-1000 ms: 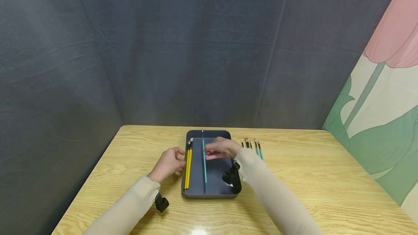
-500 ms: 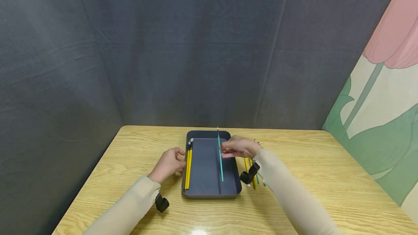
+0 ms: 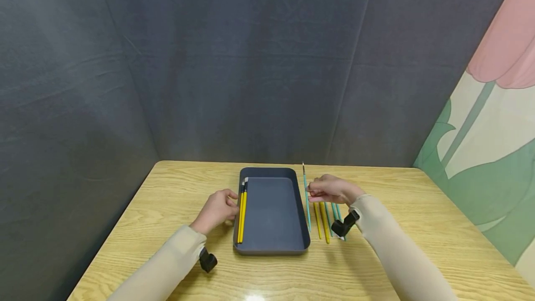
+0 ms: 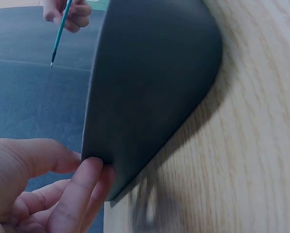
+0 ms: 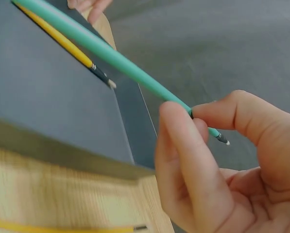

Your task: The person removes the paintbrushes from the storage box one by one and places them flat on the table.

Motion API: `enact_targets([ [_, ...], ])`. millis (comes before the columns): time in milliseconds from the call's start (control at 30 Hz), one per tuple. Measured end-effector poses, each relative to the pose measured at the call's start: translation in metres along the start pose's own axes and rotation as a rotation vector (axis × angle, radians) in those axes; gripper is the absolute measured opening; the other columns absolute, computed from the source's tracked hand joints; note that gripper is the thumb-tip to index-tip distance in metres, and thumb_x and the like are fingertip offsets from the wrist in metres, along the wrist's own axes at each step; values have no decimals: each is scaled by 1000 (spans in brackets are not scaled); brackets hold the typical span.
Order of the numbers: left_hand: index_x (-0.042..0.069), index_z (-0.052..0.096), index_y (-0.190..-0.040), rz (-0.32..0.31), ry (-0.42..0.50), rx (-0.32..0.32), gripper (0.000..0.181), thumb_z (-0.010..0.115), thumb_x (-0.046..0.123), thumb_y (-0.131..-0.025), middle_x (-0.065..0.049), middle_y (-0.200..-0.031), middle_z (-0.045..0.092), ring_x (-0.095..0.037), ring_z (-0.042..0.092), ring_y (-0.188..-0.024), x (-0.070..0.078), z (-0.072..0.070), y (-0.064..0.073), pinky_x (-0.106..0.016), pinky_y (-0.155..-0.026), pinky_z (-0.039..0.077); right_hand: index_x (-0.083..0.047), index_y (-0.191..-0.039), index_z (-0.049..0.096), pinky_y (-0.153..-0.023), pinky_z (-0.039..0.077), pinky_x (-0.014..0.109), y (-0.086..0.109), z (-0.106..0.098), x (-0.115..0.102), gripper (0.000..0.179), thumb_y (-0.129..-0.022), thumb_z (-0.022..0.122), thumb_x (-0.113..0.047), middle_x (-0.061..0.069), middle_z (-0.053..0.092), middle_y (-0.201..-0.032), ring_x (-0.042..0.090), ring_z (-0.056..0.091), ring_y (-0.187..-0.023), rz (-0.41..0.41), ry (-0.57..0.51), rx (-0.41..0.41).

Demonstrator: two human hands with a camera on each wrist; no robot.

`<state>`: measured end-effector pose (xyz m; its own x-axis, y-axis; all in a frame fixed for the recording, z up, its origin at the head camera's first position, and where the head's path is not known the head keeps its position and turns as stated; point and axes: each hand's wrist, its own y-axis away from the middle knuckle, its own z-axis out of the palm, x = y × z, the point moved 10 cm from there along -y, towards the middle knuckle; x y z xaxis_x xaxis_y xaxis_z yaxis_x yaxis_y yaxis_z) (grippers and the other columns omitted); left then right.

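My right hand [image 3: 332, 189] pinches a teal paintbrush [image 3: 309, 212] between thumb and fingertips, just right of the dark grey tray [image 3: 273, 212]. In the right wrist view the teal handle [image 5: 106, 51] crosses above the tray, with the bristle end pointing away. My left hand [image 3: 217, 210] holds the tray's left wall. Seen from the left wrist, thumb and fingers [image 4: 84, 182] grip the rim near a corner. Two yellow paintbrushes [image 3: 241, 217] lie side by side along the tray's left inner wall, bristles toward the far end.
Right of the tray, several yellow and teal paintbrushes [image 3: 325, 226] lie in a row on the wooden table [image 3: 376, 254], partly hidden under my right hand and its wrist camera [image 3: 344, 224]. A dark curtain [image 3: 259, 82] hangs behind the table's far edge.
The right hand has moved right with the teal paintbrush, from above the tray to beyond its right wall. The left hand and the tray have stayed in place.
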<state>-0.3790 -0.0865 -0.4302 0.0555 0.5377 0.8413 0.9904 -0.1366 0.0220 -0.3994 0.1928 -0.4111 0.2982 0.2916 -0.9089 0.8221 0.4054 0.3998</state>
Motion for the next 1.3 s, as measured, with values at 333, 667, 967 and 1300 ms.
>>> enact_targets([
  [333,-4,62,-111,-4,-4,5,35,65,-4,-77,-9,-79,66,-15,64,-63,-1,-1,-1,-28,-61,60,7,-97,57,-74,58,16,13,-30,20,16,-92,47,-4,-1,57,-74,6,66,-71,24,31,7],
  [667,-5,62,-111,7,-2,11,35,64,-5,-75,-9,-78,65,-15,64,-62,0,-3,1,-28,-60,60,9,-98,61,-75,57,16,18,-58,44,18,-92,48,-3,-1,61,-74,4,66,-72,88,23,-7],
  [967,-4,62,-112,-18,1,-8,35,63,-4,-77,-9,-79,65,-15,64,-64,-1,-2,0,-28,-61,60,3,-90,63,-74,57,15,21,-87,68,17,-94,47,-2,-1,61,-73,4,66,-71,142,16,9],
  [1300,-4,62,-112,-22,7,-11,35,64,-4,-78,-9,-79,64,-16,64,-64,-1,-1,1,-28,-62,60,-5,-74,59,-67,56,13,20,-102,90,18,-90,51,-2,-2,59,-68,3,65,-65,232,63,66],
])
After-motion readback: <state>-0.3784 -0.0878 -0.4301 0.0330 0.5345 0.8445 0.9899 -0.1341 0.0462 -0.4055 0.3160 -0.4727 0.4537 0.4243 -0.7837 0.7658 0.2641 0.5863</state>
